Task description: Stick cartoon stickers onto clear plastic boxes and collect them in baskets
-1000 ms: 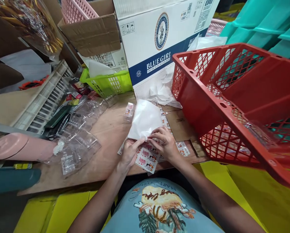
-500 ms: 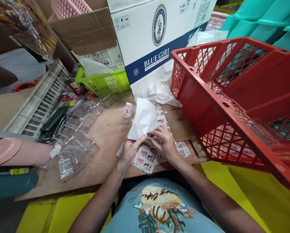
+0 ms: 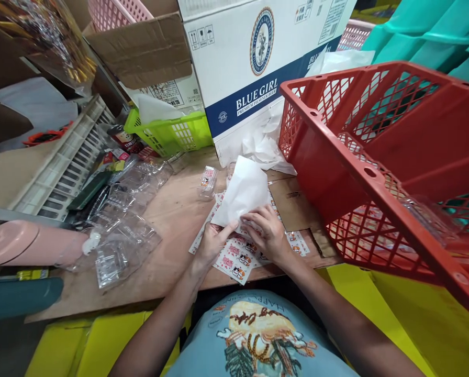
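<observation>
A white sheet of paper (image 3: 243,191) is held over the sticker sheets (image 3: 236,260), which carry cartoon cats and pink print. My left hand (image 3: 214,241) pinches its lower left edge between thumb and fingers. Bent and close together, the fingers of my right hand (image 3: 268,233) grip the lower right edge, beside my left thumb. A small clear box (image 3: 207,182) with a cat sticker stands on the wooden table, left of the paper.
The red crate (image 3: 309,173) stands at the right, beside brown cardboard (image 3: 295,201). Clear plastic packs (image 3: 120,251) and a pink bottle (image 3: 34,243) lie left. Behind are a Blue Girl carton (image 3: 234,63), a green basket (image 3: 175,133) and crumpled white paper (image 3: 264,149).
The white paper has swung to the right at its top, uncovering more of the sticker sheets on its left. Both hands keep their grip in nearly the same place.
</observation>
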The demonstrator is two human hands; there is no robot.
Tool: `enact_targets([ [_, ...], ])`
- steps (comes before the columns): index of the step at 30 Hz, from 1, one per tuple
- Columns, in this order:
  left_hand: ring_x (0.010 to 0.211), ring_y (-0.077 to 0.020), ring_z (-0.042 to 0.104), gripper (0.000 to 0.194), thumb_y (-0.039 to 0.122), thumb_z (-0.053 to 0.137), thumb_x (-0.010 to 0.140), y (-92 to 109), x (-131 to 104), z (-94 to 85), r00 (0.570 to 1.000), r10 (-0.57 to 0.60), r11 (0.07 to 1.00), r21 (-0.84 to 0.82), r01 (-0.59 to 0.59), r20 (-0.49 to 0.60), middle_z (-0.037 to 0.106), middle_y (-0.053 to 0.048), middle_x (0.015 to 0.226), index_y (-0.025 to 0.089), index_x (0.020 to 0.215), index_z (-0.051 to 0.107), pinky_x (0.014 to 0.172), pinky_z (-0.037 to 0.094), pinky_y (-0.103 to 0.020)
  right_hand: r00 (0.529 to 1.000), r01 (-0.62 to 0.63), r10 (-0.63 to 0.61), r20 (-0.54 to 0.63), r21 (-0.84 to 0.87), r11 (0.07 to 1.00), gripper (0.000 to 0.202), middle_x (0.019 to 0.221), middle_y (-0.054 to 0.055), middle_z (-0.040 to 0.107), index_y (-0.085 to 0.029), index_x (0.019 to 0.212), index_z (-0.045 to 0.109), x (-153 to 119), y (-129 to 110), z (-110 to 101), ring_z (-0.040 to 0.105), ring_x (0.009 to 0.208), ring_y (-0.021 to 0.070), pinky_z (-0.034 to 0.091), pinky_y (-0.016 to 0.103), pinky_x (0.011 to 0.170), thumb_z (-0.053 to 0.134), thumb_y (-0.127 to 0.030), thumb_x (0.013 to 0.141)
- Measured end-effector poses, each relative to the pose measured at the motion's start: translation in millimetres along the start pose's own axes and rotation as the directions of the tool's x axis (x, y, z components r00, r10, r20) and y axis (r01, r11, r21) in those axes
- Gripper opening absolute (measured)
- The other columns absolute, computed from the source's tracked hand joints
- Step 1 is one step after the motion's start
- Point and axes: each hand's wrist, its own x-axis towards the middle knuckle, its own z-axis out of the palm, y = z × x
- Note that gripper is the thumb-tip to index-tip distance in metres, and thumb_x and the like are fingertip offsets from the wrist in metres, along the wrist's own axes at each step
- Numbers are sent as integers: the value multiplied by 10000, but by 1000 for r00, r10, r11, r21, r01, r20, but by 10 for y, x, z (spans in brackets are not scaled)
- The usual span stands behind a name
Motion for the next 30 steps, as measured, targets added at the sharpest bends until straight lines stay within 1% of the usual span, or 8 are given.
enact_targets([
  [4,1069,-277,676,374,303,822,691,-28,5,3,999,33,999,44,-32,-20,760,-105,1065,130,1016,756,941,540,-361,995,80,-76,58,-77,994,125,852,74,618,-202,923,629,-3,-8,10,473,875,243,432,427,822,514,-155,945],
  [8,991,-274,702,422,315,835,670,-29,15,11,996,-18,999,-52,13,-83,769,-89,1017,148,1047,741,880,570,-384,999,45,-46,-4,-35,998,132,852,73,599,-199,907,593,-39,-39,5,482,864,235,432,417,806,492,-120,939],
  [12,1039,-270,687,379,306,822,689,-25,16,12,999,-7,1000,-27,6,-33,762,-99,1053,137,1020,748,932,545,-378,1000,-2,2,-13,-20,1000,110,900,76,624,-209,966,605,-41,-16,2,498,880,236,436,418,817,519,-143,945],
  [17,1121,-251,655,283,258,806,707,-62,19,14,996,90,995,40,-89,-20,761,-93,1065,136,958,761,1028,476,-345,995,69,-62,72,-95,993,127,864,81,618,-208,928,621,0,0,17,476,899,258,430,447,831,510,-146,939],
  [24,954,-265,707,362,328,837,667,-29,27,39,996,-13,999,-45,9,-86,774,-97,953,117,951,758,886,563,-371,995,97,-97,0,45,994,156,844,63,618,-231,949,610,-81,-147,-73,512,871,248,452,491,878,535,-106,897],
  [27,833,-238,720,452,353,844,661,-19,71,23,994,-39,996,-78,31,-106,771,-93,966,131,1038,732,781,601,-377,990,24,-1,-143,162,987,170,877,59,639,-252,958,639,-111,-324,-233,561,896,248,457,512,916,590,-107,885],
  [28,798,-226,720,464,355,848,657,-22,88,11,993,-40,996,-79,32,-114,771,-91,957,135,1048,725,752,606,-369,972,-23,75,-221,227,974,152,881,61,643,-256,944,650,-104,-382,-294,578,908,250,466,508,917,605,-123,887],
  [30,712,-204,716,437,388,842,668,-22,106,-29,993,-54,996,-71,46,-109,772,-94,884,132,1002,724,690,605,-339,898,-130,278,-341,396,909,86,897,68,646,-256,920,665,-65,-464,-403,608,920,248,496,480,896,613,-188,910],
])
